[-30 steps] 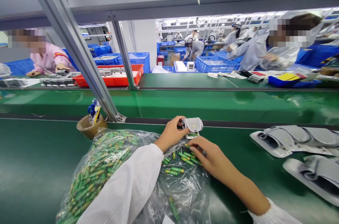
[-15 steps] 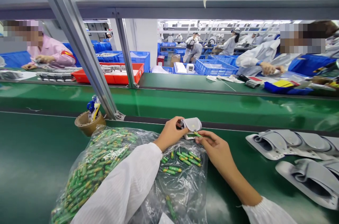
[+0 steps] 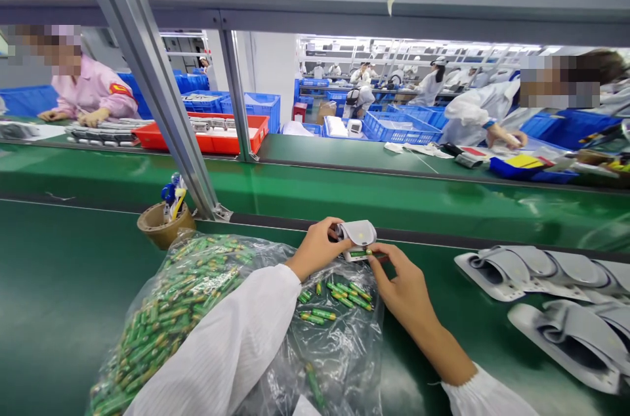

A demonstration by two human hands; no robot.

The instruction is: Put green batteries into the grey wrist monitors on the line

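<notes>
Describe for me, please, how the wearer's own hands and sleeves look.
The left hand is ungloved, below a loose white sleeve with fine lines in its cloth that reaches the wrist. The right hand is also ungloved; its white cuff is gathered and sits farther back, leaving much of the forearm bare, with a thin loose thread at its edge.

White ribbed sleeves (image 3: 231,331), gathered cuffs (image 3: 462,391)
</notes>
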